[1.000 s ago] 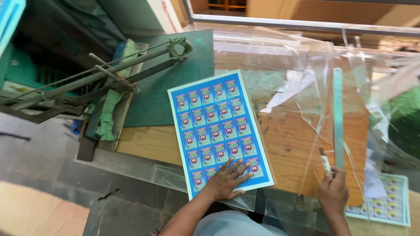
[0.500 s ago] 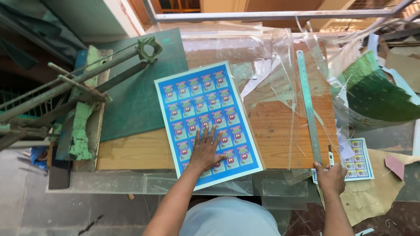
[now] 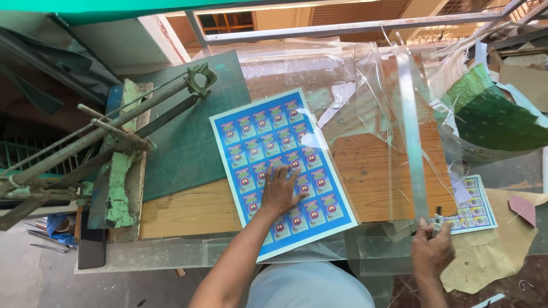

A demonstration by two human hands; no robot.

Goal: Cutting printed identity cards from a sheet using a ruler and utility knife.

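Left hand (image 3: 281,191) flat, fingers spread, palm down on blue printed sheet of small label squares (image 3: 283,167); sheet lies angled on wooden tabletop (image 3: 194,208), centre of scene, w/ hand covering its near-middle part. Right hand (image 3: 432,252) at near right, closed around near end of long clear plastic straightedge (image 3: 412,137) plus a small dark cutter (image 3: 438,218); straightedge runs away toward far side over crumpled clear plastic film (image 3: 365,85). Second, smaller printed label sheet (image 3: 476,202) just right of right hand. Green cutting mat (image 3: 191,142) left of blue sheet, touching its left edge. Green metal lever paper cutter (image 3: 114,154) at far left of bench.
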